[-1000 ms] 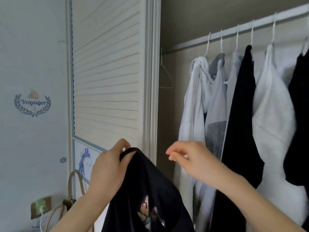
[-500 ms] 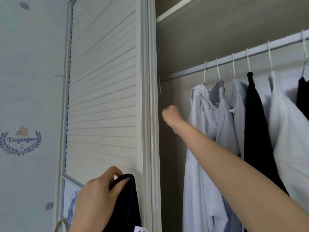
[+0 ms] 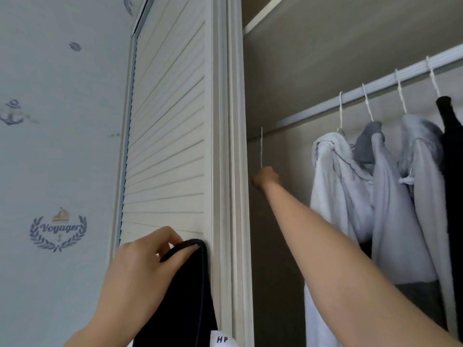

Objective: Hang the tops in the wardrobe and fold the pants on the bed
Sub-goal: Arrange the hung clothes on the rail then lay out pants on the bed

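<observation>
Her left hand grips the black top by its collar, low beside the slatted door. Her right hand, fist curled, holds a thin white hanger hanging inside the wardrobe, left of the hung clothes.

We see a black top with a white label, a white slatted door, pale blue wallpaper printed with navy anchors, and light grey hoodies on white hangers
</observation>
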Demonstrator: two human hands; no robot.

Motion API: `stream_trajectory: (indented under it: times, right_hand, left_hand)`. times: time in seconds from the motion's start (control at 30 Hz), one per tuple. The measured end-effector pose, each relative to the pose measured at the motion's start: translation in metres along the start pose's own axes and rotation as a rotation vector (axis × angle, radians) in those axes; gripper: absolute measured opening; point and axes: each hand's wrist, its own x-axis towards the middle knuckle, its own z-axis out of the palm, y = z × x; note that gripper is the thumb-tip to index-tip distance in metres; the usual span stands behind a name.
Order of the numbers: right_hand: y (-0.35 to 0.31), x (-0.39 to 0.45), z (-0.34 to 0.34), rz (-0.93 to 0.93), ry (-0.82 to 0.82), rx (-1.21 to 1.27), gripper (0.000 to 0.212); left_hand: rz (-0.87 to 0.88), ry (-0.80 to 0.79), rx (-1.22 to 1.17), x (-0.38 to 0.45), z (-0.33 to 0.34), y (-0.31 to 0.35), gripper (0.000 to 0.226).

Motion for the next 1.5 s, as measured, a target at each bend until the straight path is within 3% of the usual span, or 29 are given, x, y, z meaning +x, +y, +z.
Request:
stream_trajectory:
  times: [0.33,0.47,0.63,0.83,1.07,1.37,1.5]
  right_hand:
    - [-0.011,0.01,0.001,-0.081,-0.044,0.403,0.043]
    - [-0.025,0.006,-0.008,-0.067,0.048,0.589,0.041]
    - [-0.027,-0.019,-0.024,-0.013,0.089,0.678,0.046]
    - [-0.023,-0.052,-0.065,-0.052,0.135,0.666,0.032]
    - [-0.017,-0.147,-0.087,-0.029,0.042,0.685,0.035]
    - [0.046,-0.327,-0.153,0.063,0.007,0.729,0.032]
    - [0.08,-0.388,-0.193,0.082,0.003,0.802,0.032]
  left_hand:
    - [-0.034,0.023,0.068,0.007,-0.004,0.007,0.023]
    - [-0.046,0.015,0.06,0.009,-0.009,0.004,0.023]
    - [-0.067,-0.027,0.022,0.004,-0.017,-0.002,0.02]
    - [-0.077,-0.092,-0.035,-0.013,-0.032,0.0,0.023]
    - [-0.125,-0.19,-0.073,-0.038,-0.046,0.006,0.03]
    - [-0.279,-0.514,-0.192,-0.072,-0.017,0.036,0.043]
    - [-0.372,-0.601,-0.281,-0.083,0.004,0.042,0.033]
